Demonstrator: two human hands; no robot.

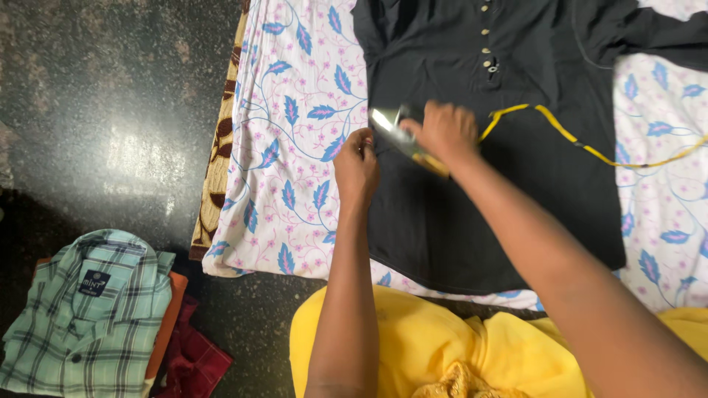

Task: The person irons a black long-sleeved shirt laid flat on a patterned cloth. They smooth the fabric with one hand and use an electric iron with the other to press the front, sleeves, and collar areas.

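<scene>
Head view, right hand: the right hand point(446, 130) is closed over the handle of a shiny metal clothes iron point(402, 138), which rests on the black button-front garment point(487, 169); the iron's pointed nose sticks out from under the hand towards the garment's left edge.

Head view, left hand: the left hand point(357, 166) is nearly shut, thumb and fingertips pinching the garment's left side edge just beside the iron's nose.

Head view, garment: the black garment lies spread flat on a white cotton sheet printed with blue leaves and pink sprigs point(295, 147), its row of pale buttons point(485, 31) above the right hand and its hem towards the person.

Head view, cord: a yellow cord point(582, 144) runs from beside the right hand across the dark cloth and off over the sheet to the right.

Head view, surroundings: a brown patterned mat point(221, 147) shows under the sheet's left border on the dark polished stone floor point(110, 110). A folded green plaid shirt point(88, 317) tops a small pile of orange and red clothes at lower left, well apart from both hands. Yellow fabric point(413, 339) covers the person's lap.
</scene>
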